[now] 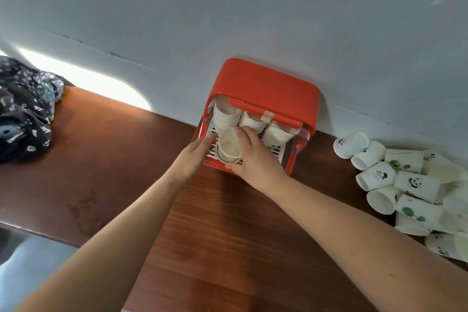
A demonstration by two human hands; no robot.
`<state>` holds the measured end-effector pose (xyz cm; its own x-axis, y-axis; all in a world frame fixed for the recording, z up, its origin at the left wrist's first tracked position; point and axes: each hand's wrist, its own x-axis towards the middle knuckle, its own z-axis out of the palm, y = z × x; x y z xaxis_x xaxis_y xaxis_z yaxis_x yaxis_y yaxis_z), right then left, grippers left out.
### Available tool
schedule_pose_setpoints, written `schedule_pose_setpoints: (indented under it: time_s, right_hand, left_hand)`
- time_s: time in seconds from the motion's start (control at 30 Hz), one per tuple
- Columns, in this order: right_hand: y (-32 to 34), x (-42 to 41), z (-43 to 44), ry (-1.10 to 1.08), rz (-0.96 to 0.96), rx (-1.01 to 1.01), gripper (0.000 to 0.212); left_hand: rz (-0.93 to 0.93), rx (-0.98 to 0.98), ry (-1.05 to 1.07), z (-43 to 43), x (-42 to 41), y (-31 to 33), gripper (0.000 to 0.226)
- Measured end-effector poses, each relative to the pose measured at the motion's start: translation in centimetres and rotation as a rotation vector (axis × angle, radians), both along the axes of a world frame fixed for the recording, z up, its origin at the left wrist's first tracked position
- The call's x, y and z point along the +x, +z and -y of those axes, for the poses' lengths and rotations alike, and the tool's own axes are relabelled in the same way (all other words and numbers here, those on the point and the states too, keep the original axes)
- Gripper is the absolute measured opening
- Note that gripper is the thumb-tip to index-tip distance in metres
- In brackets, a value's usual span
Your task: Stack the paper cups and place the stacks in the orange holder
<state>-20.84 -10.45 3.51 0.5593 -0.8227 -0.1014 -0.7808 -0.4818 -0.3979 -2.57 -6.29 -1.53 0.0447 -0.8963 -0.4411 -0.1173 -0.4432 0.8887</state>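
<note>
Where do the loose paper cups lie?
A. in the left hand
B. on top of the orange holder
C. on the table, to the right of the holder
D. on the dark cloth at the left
C: the loose paper cups lie in a heap on the table, right of the orange holder.

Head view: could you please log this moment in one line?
right hand grips white paper cup stack | left hand at orange plastic holder

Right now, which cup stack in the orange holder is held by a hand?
The front stack, its open mouth facing the camera: the right hand grips it. The three back stacks sit in a row and no hand holds them.
</note>
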Motion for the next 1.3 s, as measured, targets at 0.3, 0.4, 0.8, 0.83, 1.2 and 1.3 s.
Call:
schedule_pose_setpoints:
  time_s: [0.3,0.4,0.8,0.83,1.2,1.3]
  right_hand:
    - [-1.0,0.1,0.9,-0.136,0.073,0.228,0.072]
    - [-1.7,0.2,0.9,-0.244,0.141,0.285,0.067]
    - [-2.5,0.8,-0.7,-0.301,0.220,0.302,0.065]
    - [-2.2,-0.2,-1.0,-0.300,0.206,0.317,0.065]
    - [0.9,-25.3,-3.8,-0.501,-0.133,0.162,0.044]
    - [1.5,-32.0,-3.5,-0.639,-0.140,0.106,0.049]
  left_hand:
    - [0.168,-0.155,-0.074,-0.3,0.3,-0.3,0.045]
    - [0.242,-0.189,-0.084,-0.2,-0.1,-0.3,0.043]
    - [0.492,-0.220,0.080,-1.5,-1.4,0.6,0.045]
    - [0.496,-0.217,0.118,-1.8,-1.8,1.0,0.043]
    - [0.378,-0.229,-0.235,-4.0,-15.4,2.6,0.007]
    - [0.411,-0.204,-0.393,-1.5,-21.6,3.4,0.011]
